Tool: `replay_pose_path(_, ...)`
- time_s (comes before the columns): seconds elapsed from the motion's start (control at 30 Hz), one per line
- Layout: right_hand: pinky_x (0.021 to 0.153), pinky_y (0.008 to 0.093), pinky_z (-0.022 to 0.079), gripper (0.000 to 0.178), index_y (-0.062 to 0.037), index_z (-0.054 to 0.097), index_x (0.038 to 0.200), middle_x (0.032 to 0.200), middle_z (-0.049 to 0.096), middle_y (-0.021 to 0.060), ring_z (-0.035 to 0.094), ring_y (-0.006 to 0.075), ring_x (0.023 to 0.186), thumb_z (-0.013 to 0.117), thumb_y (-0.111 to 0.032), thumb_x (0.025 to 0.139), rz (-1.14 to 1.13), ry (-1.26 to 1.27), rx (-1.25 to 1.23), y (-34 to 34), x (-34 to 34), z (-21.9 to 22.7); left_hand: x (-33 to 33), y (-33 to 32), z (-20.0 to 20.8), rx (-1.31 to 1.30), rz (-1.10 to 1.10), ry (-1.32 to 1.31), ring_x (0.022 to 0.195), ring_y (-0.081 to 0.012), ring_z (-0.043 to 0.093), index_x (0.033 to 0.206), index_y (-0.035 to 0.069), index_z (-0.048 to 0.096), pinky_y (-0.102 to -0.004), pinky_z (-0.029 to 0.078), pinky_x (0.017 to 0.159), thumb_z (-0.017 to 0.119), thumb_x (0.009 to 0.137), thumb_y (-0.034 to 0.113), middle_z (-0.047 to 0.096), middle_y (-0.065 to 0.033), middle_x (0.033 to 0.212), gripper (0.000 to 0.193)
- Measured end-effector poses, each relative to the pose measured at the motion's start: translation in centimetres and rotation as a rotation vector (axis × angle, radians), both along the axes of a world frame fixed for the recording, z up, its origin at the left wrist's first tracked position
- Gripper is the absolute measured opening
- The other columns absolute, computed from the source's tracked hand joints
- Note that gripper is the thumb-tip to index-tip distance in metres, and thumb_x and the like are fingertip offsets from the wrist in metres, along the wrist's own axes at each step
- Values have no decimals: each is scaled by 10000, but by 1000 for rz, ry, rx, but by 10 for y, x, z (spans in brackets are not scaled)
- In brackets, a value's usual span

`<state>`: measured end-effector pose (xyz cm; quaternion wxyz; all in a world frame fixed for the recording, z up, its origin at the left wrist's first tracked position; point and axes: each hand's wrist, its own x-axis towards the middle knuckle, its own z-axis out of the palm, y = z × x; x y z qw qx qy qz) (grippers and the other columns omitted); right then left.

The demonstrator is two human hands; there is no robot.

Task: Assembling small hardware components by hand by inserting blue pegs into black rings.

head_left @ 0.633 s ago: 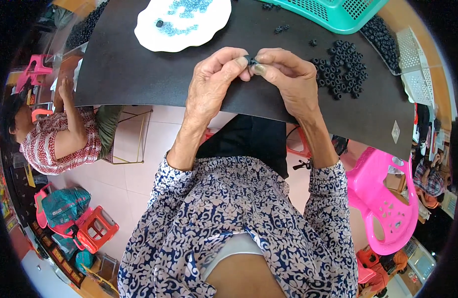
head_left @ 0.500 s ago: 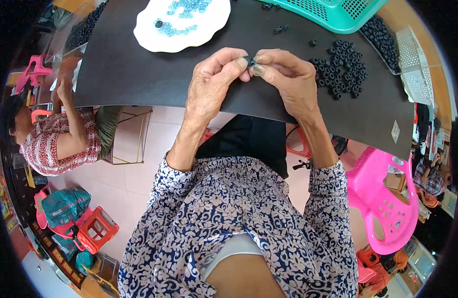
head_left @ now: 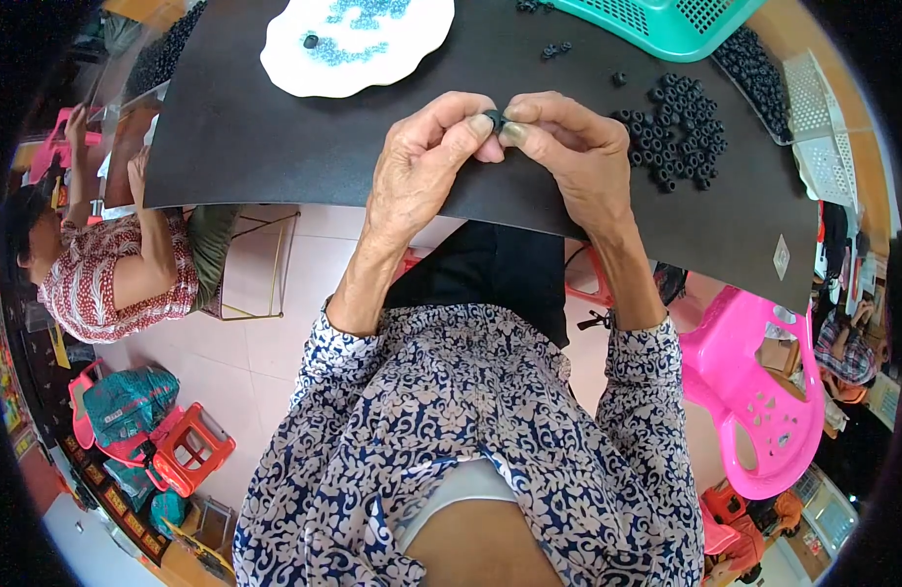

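Over the dark table, my two hands meet at a small round black part, which looks like a rubber or plastic ring. My left hand pinches it between thumb and fingers from one side. On the other side, the thumb and fingers of my right hand close on it too. Fingertips cover much of the part. Right of my right hand lies a loose pile of similar black ring-shaped parts. Beyond my left hand stands a white wavy-edged plate with tiny blue pieces and one black part.
A green perforated basket stands at the far right of the dark table. Near it are a tray of black parts and a white perforated basket. A pink chair sits at right; another person sits at left.
The black part has turned between my fingertips and shows more of its round side. My hands stay nearly in place. The person at left has raised an arm.
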<state>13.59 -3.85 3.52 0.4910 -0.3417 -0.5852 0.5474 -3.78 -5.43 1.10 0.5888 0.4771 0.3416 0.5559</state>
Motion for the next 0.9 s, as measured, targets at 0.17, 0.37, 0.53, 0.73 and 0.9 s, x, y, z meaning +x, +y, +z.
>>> replay_pose_path(0.17, 838, 233, 516, 186, 15, 685, 990, 987, 672, 70, 642, 123, 896, 663, 73, 815, -27, -8, -15, -3, -4, 1, -3, -2, -3, 42, 8, -50, 739, -85, 597, 1033, -9, 639, -230, 492, 730, 527, 962, 165, 658, -33, 786, 219)
replay_pose_path(0.37, 845, 232, 518, 183, 12, 686, 990, 985, 673, 67, 645, 123, 899, 666, 66, 816, -21, 15, 5, -8, -16, 1, -13, -9, 2, 23, 26, 49, 756, -88, 606, 1042, -13, 638, -221, 496, 722, 558, 953, 165, 658, -43, 787, 214)
replay_pose_path(0.53, 851, 232, 518, 186, 13, 685, 992, 987, 673, 69, 646, 127, 911, 665, 69, 815, -7, 19, 22, -12, -23, 5, -19, -12, 2, 41, 30, 4, 765, -86, 606, 1057, -14, 629, -225, 503, 736, 556, 956, 149, 657, -44, 814, 206)
replay_pose_path(0.73, 841, 234, 522, 186, 14, 681, 1002, 988, 672, 73, 646, 128, 914, 655, 68, 825, 0, -33, 84, -17, -30, 9, -26, -17, 4, 77, 20, 28, 775, -94, 603, 1081, -19, 613, -229, 504, 745, 530, 966, 133, 649, -45, 826, 207)
replay_pose_path(0.9, 835, 230, 521, 182, 12, 679, 1003, 997, 669, 71, 644, 127, 916, 655, 65, 830, 27, 21, 102, -20, -35, 11, -32, -21, 6, 89, 18, 45, 783, -100, 598, 1105, -24, 605, -227, 492, 740, 532, 964, 160, 643, -51, 839, 243)
